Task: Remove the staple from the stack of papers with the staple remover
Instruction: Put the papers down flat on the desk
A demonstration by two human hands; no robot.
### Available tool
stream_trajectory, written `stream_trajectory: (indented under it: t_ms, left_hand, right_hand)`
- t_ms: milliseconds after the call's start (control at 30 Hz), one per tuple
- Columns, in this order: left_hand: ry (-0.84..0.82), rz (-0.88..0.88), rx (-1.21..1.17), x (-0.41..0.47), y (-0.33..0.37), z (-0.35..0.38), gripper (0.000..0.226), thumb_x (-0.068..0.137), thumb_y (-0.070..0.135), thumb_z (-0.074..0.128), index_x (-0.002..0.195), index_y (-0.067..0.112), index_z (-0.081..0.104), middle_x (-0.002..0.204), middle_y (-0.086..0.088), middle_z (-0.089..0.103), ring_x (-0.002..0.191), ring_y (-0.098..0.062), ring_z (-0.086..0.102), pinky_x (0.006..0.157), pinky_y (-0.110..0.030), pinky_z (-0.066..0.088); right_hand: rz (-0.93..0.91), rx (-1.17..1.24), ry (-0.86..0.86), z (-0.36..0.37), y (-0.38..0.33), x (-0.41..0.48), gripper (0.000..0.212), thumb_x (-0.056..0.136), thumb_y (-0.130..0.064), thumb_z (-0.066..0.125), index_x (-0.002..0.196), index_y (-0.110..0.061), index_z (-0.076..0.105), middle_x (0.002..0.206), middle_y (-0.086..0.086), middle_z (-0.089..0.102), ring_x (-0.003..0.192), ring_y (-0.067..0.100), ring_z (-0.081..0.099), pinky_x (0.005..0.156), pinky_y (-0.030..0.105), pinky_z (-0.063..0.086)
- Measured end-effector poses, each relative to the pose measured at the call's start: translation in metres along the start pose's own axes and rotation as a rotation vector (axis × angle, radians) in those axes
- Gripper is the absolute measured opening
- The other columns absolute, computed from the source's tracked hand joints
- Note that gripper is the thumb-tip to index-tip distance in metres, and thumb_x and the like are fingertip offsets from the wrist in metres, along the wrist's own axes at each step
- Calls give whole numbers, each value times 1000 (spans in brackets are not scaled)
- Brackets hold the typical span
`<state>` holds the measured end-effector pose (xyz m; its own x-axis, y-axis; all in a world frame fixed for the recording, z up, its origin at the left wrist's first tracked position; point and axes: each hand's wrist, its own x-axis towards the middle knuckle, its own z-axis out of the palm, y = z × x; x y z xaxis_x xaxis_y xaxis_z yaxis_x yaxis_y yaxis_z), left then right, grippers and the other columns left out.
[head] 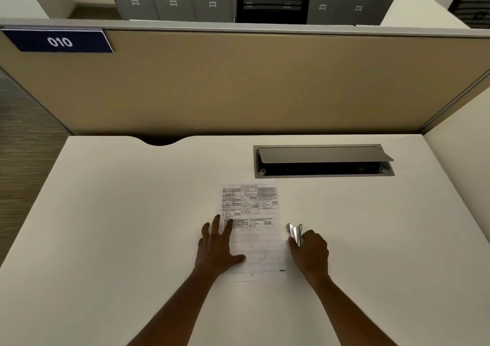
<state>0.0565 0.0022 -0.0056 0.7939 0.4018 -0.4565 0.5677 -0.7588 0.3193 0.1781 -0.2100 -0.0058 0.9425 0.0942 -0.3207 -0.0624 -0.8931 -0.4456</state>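
Observation:
A stack of printed papers (254, 229) lies on the white desk (132, 226), with tables and text on its upper half. My left hand (218, 247) rests flat on the stack's left edge, fingers spread and straight. Just right of the stack, my right hand (310, 255) grips a metal staple remover (294, 233), whose shiny jaws point away from me above my fingers. The remover stands apart from the paper's right edge. I cannot make out the staple.
A cable hatch (323, 160) with its grey lid tilted open is set in the desk behind the papers. A tan partition (238, 80) with a "010" sign (59, 41) closes the desk's far side. A cutout (160, 141) notches the back edge.

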Motion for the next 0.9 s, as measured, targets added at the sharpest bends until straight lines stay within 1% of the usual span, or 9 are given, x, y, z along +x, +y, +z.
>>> stream_trajectory:
  t_ms: [67, 133, 300, 500, 600, 700, 900]
  left_hand:
    - [-7, -14, 28, 2, 0, 2, 112, 78, 68, 73, 164, 29, 13, 172, -8, -1, 155, -39, 6, 121, -52, 33]
    - [-7, -24, 50, 4, 1, 4, 107, 79, 66, 72, 163, 29, 17, 172, -7, 4, 155, -38, 9, 121, -50, 31]
    - [-14, -29, 56, 8, 2, 6, 105, 78, 64, 75, 162, 28, 22, 170, -7, 9, 153, -38, 12, 120, -50, 34]
    - [-15, -37, 40, 12, 4, 5, 106, 76, 61, 79, 160, 28, 26, 168, -5, 12, 151, -38, 14, 117, -51, 38]
    - [-20, -38, 40, 13, 5, 5, 106, 75, 60, 81, 160, 28, 26, 168, -5, 13, 151, -38, 15, 115, -51, 40]
    - [-21, -35, 43, 13, 5, 3, 105, 75, 60, 81, 160, 27, 28, 167, -5, 15, 151, -39, 16, 115, -51, 41]
    - [-28, -35, 35, 11, 6, 3, 105, 75, 58, 82, 160, 26, 27, 167, -6, 15, 150, -39, 16, 115, -52, 41]
  right_hand:
    - [-1, 11, 7, 1, -2, 5, 31, 90, -30, 69, 96, 0, 65, 96, 16, 68, 97, 36, 65, 80, 40, 51]
    - [-4, 26, 22, 0, -5, 13, 29, 90, -29, 68, 94, 0, 65, 94, 16, 69, 95, 36, 65, 78, 40, 51]
    - [-27, 33, 39, -5, -14, 41, 30, 90, -28, 69, 97, 1, 67, 97, 17, 71, 96, 36, 66, 76, 37, 50]
    - [-16, 84, 43, -1, -18, 63, 29, 90, -27, 71, 97, 1, 68, 96, 17, 71, 95, 37, 66, 71, 32, 42]
    - [-30, 97, 37, 4, -14, 62, 32, 88, -30, 73, 98, 1, 67, 97, 17, 70, 96, 36, 64, 75, 35, 46]
    - [-46, 115, 45, 7, -6, 53, 35, 84, -31, 77, 98, 0, 65, 96, 15, 67, 94, 33, 61, 77, 33, 44]
    - [-65, 151, 113, 13, 7, 38, 22, 86, -20, 74, 89, -1, 64, 87, 15, 66, 86, 33, 60, 70, 31, 36]
